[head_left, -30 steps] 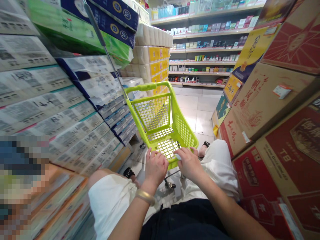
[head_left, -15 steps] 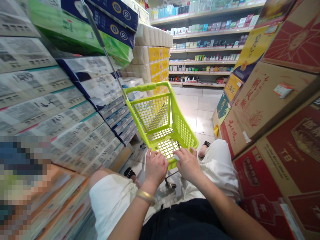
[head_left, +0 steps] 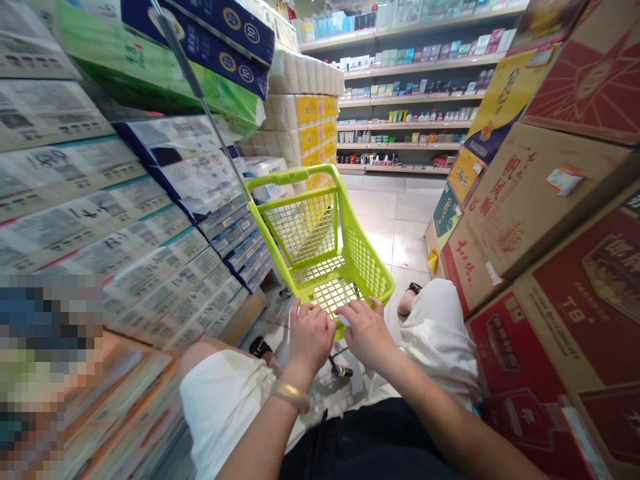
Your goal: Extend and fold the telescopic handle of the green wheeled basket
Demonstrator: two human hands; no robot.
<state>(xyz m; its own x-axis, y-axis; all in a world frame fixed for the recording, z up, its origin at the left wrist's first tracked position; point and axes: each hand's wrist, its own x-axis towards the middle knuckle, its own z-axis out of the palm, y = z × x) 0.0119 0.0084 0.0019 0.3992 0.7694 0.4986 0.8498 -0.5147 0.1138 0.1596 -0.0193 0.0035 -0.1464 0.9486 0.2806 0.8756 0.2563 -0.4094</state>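
A lime-green plastic shopping cart point(head_left: 367, 260) stands in front of me, its lattice basket bare inside. My left hand point(head_left: 313, 337), below a gold bangle point(head_left: 291, 396), is closed over the basket's near rim with its fingertips curled inside. Just to its right, my right hand point(head_left: 367, 337) bends over the same rim. A small white piece point(head_left: 342, 321), tissue-like, shows under the right fingers; most of it is hidden. From the cart's far left corner a thin metal pole with a grey sleeve point(head_left: 184, 65) rises to the upper left.
Stacked cartons point(head_left: 115, 233) and tissue packs point(head_left: 300, 127) line the left. Red and brown boxes point(head_left: 540, 200) rise close on the right. Tiled floor point(head_left: 407, 203) runs between them to shelves point(head_left: 415, 100) of small goods. My knees flank the cart.
My right hand has slid a little left along the rim, nearer the left hand, with the white piece under its fingers. The left hand stays put; the cart has shifted slightly left.
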